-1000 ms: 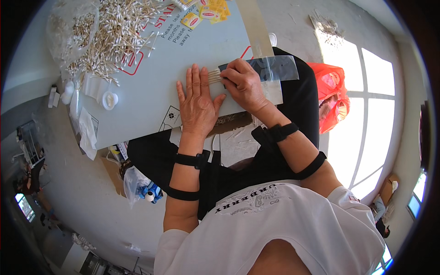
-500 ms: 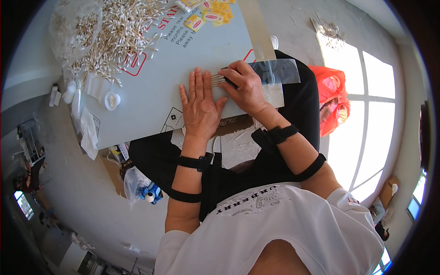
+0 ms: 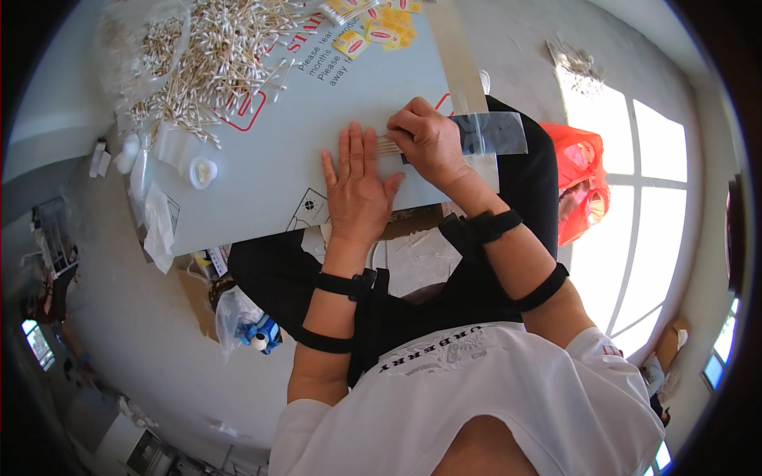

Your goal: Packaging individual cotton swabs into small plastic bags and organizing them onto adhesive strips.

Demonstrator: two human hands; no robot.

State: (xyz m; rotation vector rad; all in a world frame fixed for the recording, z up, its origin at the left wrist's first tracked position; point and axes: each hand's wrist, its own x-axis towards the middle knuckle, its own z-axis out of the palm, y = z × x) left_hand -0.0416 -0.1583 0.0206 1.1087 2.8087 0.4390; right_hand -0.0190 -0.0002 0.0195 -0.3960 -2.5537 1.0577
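Observation:
My left hand (image 3: 357,194) lies flat on the pale printed board, its fingers stretched out. Just right of its fingertips, a small row of cotton swabs (image 3: 386,147) runs toward my right hand (image 3: 431,143). The fingers of that hand are curled over the right ends of the swabs, and the thumb is hidden. A dark see-through plastic strip (image 3: 496,132) reaches from beside my right hand past the board's right edge. A little dark blue piece shows below the right fingers.
A big heap of loose cotton swabs (image 3: 214,59) and a clear bag (image 3: 143,47) cover the far left. Yellow packets (image 3: 385,33) lie at the far edge. A small white round container (image 3: 202,172) stands at left. A red plastic bag (image 3: 583,155) is beyond my right leg.
My right hand has turned more closed over the swabs, hiding the dark piece that showed between its fingers. My left hand stays flat beside them. The whole view has shifted slightly.

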